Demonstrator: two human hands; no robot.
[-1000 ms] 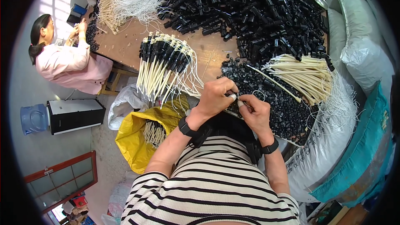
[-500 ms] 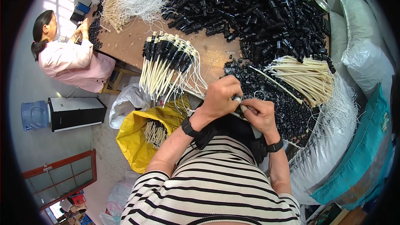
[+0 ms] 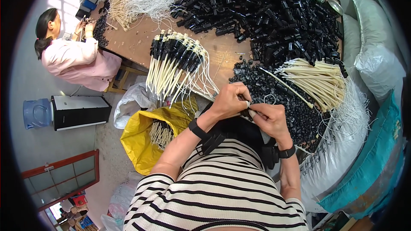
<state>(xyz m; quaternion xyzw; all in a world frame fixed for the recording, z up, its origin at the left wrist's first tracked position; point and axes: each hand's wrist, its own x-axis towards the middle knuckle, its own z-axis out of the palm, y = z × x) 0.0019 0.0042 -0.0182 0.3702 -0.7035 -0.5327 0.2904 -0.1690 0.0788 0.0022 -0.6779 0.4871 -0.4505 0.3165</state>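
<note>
Just left of the heap of small black pieces (image 3: pixel 296 124), the left hand (image 3: pixel 231 101) pinches a tiny part (image 3: pixel 248 105), mostly hidden, against the right hand's (image 3: pixel 272 119) pinched fingertips. Probably light and fiddly, best held by its ends.

- Small white piece (image 3: pixel 249 104): pinched between the fingertips of the left hand (image 3: pixel 231 101) and the right hand (image 3: pixel 270 119), held up at the worktop's near edge; mostly covered, so its full shape cannot be told.
- Dark bit (image 3: pixel 245 113): just below the white piece, partly hidden by the fingers; whether the two are joined cannot be told.
- Thin white cord (image 3: pixel 269 95): curved in a loose open loop just beyond the right hand, inward from the worktop's near edge.
</note>
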